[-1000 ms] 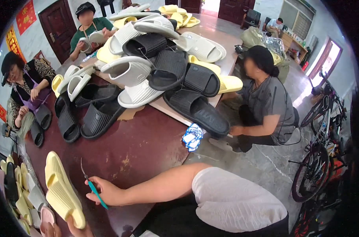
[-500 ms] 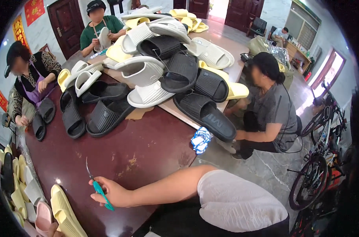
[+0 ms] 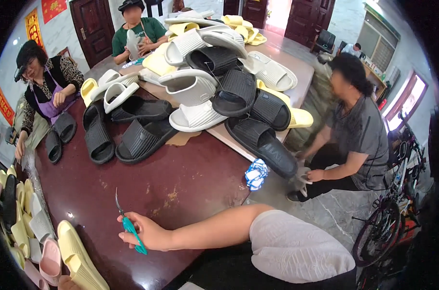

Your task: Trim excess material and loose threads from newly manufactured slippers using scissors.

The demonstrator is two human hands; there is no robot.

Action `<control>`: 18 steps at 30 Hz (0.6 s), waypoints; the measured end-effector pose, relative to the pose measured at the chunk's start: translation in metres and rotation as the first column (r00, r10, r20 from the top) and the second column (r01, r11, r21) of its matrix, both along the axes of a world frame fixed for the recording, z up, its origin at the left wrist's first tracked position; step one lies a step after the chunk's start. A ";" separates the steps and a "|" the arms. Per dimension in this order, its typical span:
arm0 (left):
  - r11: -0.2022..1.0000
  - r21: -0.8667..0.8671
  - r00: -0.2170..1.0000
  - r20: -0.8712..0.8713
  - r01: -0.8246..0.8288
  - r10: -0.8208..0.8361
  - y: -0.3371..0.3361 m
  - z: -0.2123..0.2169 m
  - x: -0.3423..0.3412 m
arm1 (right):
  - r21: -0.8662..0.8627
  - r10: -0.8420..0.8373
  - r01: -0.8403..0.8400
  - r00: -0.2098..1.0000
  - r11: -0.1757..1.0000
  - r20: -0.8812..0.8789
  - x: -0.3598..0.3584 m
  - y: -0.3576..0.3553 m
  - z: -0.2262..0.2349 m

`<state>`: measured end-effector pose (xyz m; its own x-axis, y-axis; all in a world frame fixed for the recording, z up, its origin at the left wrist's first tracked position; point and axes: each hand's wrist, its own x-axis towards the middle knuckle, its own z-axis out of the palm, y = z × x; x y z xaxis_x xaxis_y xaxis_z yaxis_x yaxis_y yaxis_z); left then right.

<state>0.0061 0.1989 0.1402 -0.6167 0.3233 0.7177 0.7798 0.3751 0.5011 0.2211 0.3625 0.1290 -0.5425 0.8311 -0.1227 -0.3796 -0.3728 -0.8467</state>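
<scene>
In my right hand (image 3: 149, 233) is a small pair of scissors (image 3: 128, 227) with teal handles. Its thin curved blade points away from me, above the dark red table (image 3: 152, 193). My left hand (image 3: 69, 283) shows only in part at the lower left edge, closed on the side of a pale yellow slide slipper (image 3: 79, 253). Most of its fingers fall outside the picture. A pink slide slipper (image 3: 50, 261) lies just left of that hand, among several yellow, white and black slides.
A tall pile of black, white, grey and yellow slides (image 3: 195, 87) covers the far table. Blue-and-white tags (image 3: 256, 174) lie at its right corner. Co-workers sit at the far left (image 3: 50, 87) and far side (image 3: 137, 36); another crouches at right (image 3: 359, 130), near bicycles (image 3: 383, 227).
My view has shifted slightly. My right hand still grips the scissors, and my left stays by the yellow slide. The crouching co-worker's hands and a light-coloured slipper now show more plainly.
</scene>
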 end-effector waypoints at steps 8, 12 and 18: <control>0.877 0.236 0.893 -0.285 0.418 -0.349 0.013 0.017 0.034 | -0.021 0.035 -0.035 0.998 0.999 -0.043 0.001 -0.004 0.004; 0.804 0.047 0.782 -0.269 0.593 -0.562 0.029 0.035 0.063 | -0.034 0.035 -0.037 0.998 0.999 -0.052 0.002 -0.005 0.004; 0.253 0.421 0.334 -0.132 0.871 -0.933 0.063 0.081 0.058 | -0.026 0.032 -0.032 0.999 0.999 0.003 0.001 -0.004 0.009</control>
<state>0.0639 0.2615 0.2211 -0.1824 0.4739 0.8615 0.4073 -0.7611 0.5048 0.2219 0.3580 0.1383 -0.5684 0.8097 -0.1459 -0.3638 -0.4064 -0.8381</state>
